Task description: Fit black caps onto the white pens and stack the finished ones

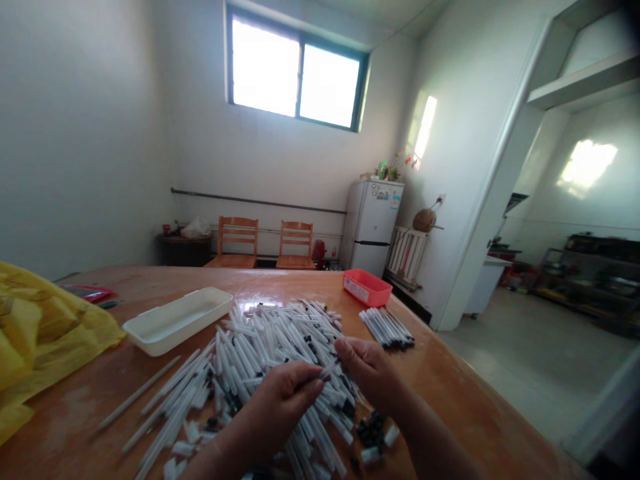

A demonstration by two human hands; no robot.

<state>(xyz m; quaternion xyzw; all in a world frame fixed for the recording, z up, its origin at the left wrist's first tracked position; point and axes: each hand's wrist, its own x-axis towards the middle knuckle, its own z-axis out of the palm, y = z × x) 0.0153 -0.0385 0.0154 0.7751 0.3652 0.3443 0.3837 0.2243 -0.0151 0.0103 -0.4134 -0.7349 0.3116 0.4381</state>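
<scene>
Over a big heap of white pen barrels [270,333], my left hand [287,393] and my right hand [367,367] are close together. A short, pale, translucent pen part [329,369] spans the gap between them, pinched by the fingertips of both; its ends are hidden in the fingers. Small black pen parts [373,430] lie in a pile below my right wrist, beside a few short clear caps [391,436]. More clear caps [193,432] are scattered near my left forearm. To the right of the heap, a row of pens [385,328] lies side by side, black ends toward me.
A long cream tray [180,320] stands left of the heap, and a red plastic basket [367,288] sits at the far right of the wooden table [450,393]. Yellow plastic sheeting [45,333] covers the left corner. Two chairs [238,240] and a fridge [377,220] are behind.
</scene>
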